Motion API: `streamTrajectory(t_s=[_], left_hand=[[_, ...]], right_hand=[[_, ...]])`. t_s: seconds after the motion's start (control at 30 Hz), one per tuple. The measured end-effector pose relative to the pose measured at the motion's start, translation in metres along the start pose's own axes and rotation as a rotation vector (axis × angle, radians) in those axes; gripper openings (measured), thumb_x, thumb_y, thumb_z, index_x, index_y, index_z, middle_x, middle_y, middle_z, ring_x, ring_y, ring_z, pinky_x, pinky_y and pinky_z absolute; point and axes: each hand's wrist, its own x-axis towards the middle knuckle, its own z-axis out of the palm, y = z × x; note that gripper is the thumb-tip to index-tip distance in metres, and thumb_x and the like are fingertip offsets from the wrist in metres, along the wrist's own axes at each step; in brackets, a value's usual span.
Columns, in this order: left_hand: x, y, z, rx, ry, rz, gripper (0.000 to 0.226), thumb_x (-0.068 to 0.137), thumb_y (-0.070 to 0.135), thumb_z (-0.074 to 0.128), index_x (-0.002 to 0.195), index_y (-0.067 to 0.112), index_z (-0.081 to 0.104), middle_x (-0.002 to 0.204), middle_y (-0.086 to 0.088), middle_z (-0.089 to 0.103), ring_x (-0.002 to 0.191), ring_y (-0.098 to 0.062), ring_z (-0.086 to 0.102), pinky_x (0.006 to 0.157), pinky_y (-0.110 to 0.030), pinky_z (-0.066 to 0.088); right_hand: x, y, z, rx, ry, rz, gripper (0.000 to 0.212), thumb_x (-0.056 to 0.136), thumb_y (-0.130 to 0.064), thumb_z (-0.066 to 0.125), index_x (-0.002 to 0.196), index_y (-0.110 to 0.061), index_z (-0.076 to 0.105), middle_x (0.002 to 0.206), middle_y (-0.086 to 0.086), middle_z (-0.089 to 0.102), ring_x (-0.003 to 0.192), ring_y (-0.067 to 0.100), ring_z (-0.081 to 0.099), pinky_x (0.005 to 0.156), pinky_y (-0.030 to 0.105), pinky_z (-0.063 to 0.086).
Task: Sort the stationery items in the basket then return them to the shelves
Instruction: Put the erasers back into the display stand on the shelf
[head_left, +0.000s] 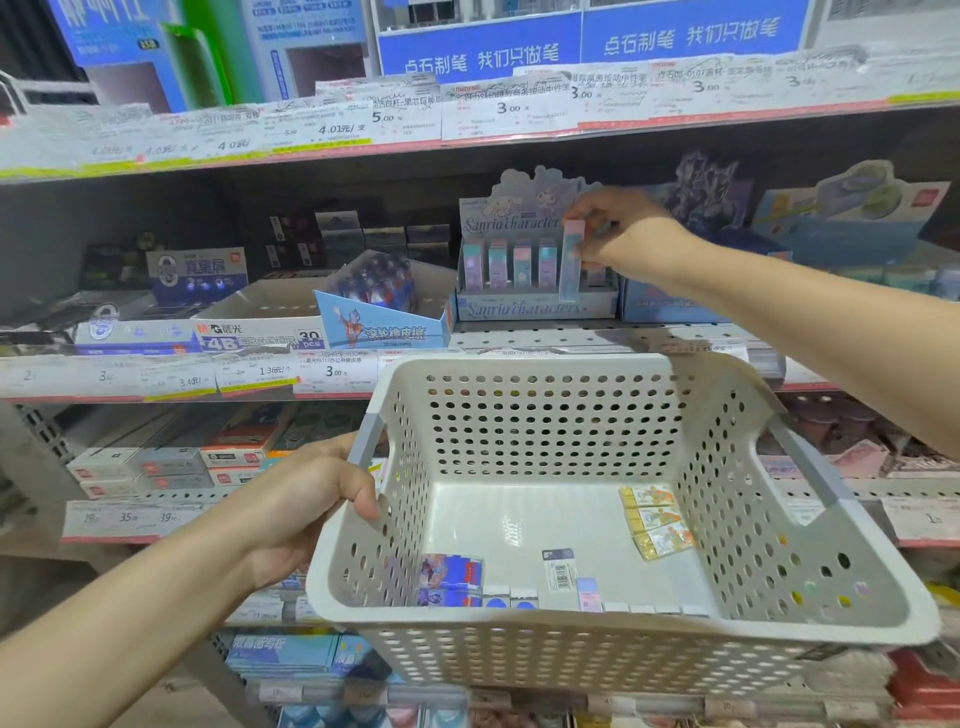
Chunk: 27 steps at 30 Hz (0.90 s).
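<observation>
The basket's near rim is hiding the lower parts of the small boxes along its front wall. Both forearms are running off the picture's edges. Shelf price labels are blurring beyond reading.

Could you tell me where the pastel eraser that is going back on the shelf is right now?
The pastel eraser is upright in the right hand, at the right end of the Sanrio display box on the middle shelf, above the basket.
</observation>
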Motion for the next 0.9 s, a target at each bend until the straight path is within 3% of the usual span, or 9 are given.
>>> streamTrajectory(t_s=[0.13, 0.3, 0.6, 0.7, 0.83, 0.9], left_hand=[[-0.001, 0.0, 0.001, -0.003, -0.009, 0.001, 0.065, 0.044, -0.005, 0.047, 0.101, 0.016, 0.07, 0.086, -0.028, 0.064, 0.076, -0.04, 0.06, 0.061, -0.041, 0.055], [-0.001, 0.002, 0.002, 0.004, -0.02, -0.001, 0.067, 0.045, -0.005, 0.047, 0.106, 0.014, 0.067, 0.089, -0.03, 0.065, 0.075, -0.04, 0.062, 0.055, -0.039, 0.055], [-0.002, 0.003, 0.004, 0.013, -0.017, -0.006, 0.064, 0.045, -0.005, 0.048, 0.1, 0.019, 0.07, 0.086, -0.03, 0.067, 0.07, -0.04, 0.064, 0.053, -0.04, 0.056], [-0.002, 0.003, 0.005, 0.005, 0.001, -0.008, 0.06, 0.044, -0.005, 0.047, 0.093, 0.02, 0.071, 0.079, -0.028, 0.067, 0.063, -0.036, 0.063, 0.052, -0.038, 0.055], [-0.002, 0.004, 0.006, 0.005, 0.007, -0.009, 0.065, 0.044, -0.005, 0.046, 0.099, 0.019, 0.07, 0.083, -0.027, 0.067, 0.067, -0.037, 0.063, 0.057, -0.038, 0.054], [-0.002, 0.004, 0.006, 0.014, 0.008, -0.009, 0.065, 0.044, -0.005, 0.047, 0.1, 0.02, 0.069, 0.083, -0.026, 0.067, 0.068, -0.037, 0.064, 0.057, -0.038, 0.053]], right_hand=[[0.016, 0.001, 0.002, -0.098, 0.054, 0.015, 0.033, 0.087, -0.003, 0.056, 0.12, -0.01, 0.059, 0.093, 0.004, 0.053, 0.09, 0.016, 0.051, 0.09, 0.03, 0.045], [0.019, 0.008, 0.006, -0.139, 0.053, -0.031, 0.033, 0.088, -0.002, 0.056, 0.119, -0.01, 0.059, 0.094, 0.004, 0.055, 0.099, 0.025, 0.058, 0.094, 0.033, 0.045], [0.02, 0.009, 0.003, -0.157, 0.038, -0.028, 0.032, 0.088, -0.002, 0.056, 0.119, -0.011, 0.059, 0.094, 0.005, 0.055, 0.089, 0.02, 0.055, 0.087, 0.027, 0.044], [0.02, 0.011, 0.002, -0.195, 0.056, -0.04, 0.032, 0.088, -0.002, 0.055, 0.118, -0.012, 0.061, 0.092, 0.003, 0.056, 0.087, 0.017, 0.054, 0.09, 0.031, 0.046], [0.019, 0.012, 0.0, -0.203, 0.061, -0.039, 0.032, 0.088, -0.003, 0.056, 0.118, -0.013, 0.061, 0.093, 0.004, 0.056, 0.085, 0.017, 0.054, 0.083, 0.025, 0.044], [0.018, 0.014, 0.0, -0.212, 0.055, -0.038, 0.032, 0.087, -0.004, 0.059, 0.118, -0.012, 0.061, 0.098, 0.008, 0.06, 0.088, 0.021, 0.057, 0.086, 0.026, 0.046]])
